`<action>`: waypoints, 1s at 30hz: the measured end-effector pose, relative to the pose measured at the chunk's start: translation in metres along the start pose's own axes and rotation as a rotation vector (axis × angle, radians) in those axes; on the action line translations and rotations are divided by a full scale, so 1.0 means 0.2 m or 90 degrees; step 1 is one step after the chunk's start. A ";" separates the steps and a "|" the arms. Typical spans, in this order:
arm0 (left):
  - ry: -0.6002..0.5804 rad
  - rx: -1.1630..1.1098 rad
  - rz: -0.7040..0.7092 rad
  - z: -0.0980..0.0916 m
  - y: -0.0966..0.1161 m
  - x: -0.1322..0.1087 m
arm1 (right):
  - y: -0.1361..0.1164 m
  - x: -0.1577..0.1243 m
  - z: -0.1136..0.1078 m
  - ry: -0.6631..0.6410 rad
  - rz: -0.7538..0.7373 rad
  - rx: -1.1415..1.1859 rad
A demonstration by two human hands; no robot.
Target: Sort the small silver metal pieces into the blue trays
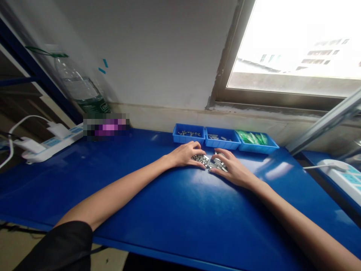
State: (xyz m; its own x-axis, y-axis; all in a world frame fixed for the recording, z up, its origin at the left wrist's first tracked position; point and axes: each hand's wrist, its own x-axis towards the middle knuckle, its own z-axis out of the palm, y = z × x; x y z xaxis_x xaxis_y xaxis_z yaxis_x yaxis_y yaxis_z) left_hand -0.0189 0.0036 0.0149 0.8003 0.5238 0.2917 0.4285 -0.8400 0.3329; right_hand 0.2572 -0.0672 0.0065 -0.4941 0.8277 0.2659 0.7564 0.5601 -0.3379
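Note:
My left hand (184,155) curves round the left side of a pile of small shiny metal parts (200,159) on the blue table, thumb and fingers apart. Opposite it, my right hand (232,168) arches over longer silvery metal pieces (218,163), also with its thumb and fingers apart. The two piles lie side by side, nearly touching, between my hands. Both hands rest at the piles' edges; part of each pile is hidden under the fingers. Too small to name for certain, the left pieces look like screws or nuts.
Behind the piles stand three blue bins: one with small screws (175,138), one with metal pieces (222,143), one with green packets (255,138). Power strips (42,150) (342,175) lie left and right. A large bottle (81,88) stands at the back left by the wall.

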 end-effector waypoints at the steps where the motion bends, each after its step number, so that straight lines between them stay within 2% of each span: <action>1: 0.002 -0.003 -0.006 -0.01 -0.01 0.00 | 0.00 0.02 0.00 0.002 -0.004 0.000; 9: 0.027 0.003 -0.055 -0.01 -0.03 0.00 | 0.01 0.06 0.04 0.033 0.004 -0.012; 14: 0.058 -0.019 -0.089 -0.03 -0.01 -0.05 | 0.00 0.05 0.04 0.033 0.012 -0.022; 21: 0.078 -0.140 -0.048 -0.08 -0.06 -0.16 | 0.00 0.04 0.02 0.050 0.008 -0.022; 30: 0.148 -0.365 -0.128 -0.09 -0.02 -0.23 | 0.01 0.03 0.02 0.039 0.004 -0.022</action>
State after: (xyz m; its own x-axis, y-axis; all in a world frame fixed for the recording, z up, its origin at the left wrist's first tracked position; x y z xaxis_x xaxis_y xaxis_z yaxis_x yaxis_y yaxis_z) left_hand -0.0643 -0.0139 0.0160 0.5881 0.7343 0.3391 0.2166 -0.5469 0.8087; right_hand 0.2525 -0.0606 0.0036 -0.4629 0.8267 0.3197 0.7741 0.5528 -0.3085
